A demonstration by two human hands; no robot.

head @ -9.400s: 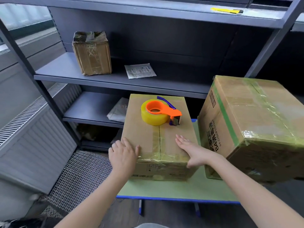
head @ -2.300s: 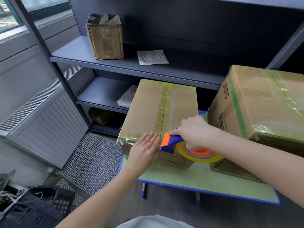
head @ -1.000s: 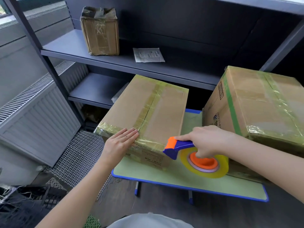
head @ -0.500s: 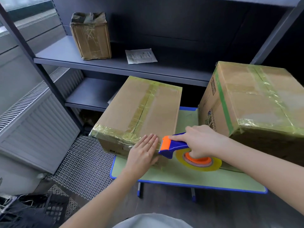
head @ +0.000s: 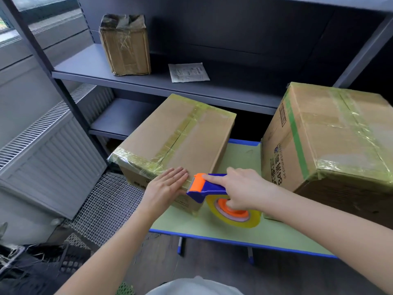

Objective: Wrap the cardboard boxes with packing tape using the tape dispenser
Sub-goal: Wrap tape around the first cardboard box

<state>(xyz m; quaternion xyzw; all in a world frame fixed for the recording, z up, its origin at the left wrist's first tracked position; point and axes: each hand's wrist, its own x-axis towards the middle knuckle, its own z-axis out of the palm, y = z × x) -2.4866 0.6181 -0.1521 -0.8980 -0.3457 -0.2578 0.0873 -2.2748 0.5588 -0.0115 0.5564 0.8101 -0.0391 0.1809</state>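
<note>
A long cardboard box [head: 180, 137] with yellowish tape along its seam and near edge lies on the green table [head: 238, 233], its near-left end hanging past the table edge. My left hand [head: 168, 188] rests flat, fingers together, on the box's near right corner. My right hand [head: 240, 190] grips the tape dispenser [head: 214, 190], blue and orange with a yellow tape roll, its orange head pressed against that same corner beside my left fingers. A bigger taped box [head: 331, 141] stands on the table to the right.
A dark metal shelf unit [head: 148, 84] stands behind the table, holding a small taped box [head: 125, 45] and a white paper packet [head: 188, 72]. A radiator [head: 49, 150] and a wire mesh floor panel [head: 106, 207] lie to the left. A black crate [head: 32, 267] sits bottom left.
Over the last second the dispenser has come back from the table side up to the box's near corner, and my left hand slid right along the taped edge to meet it.
</note>
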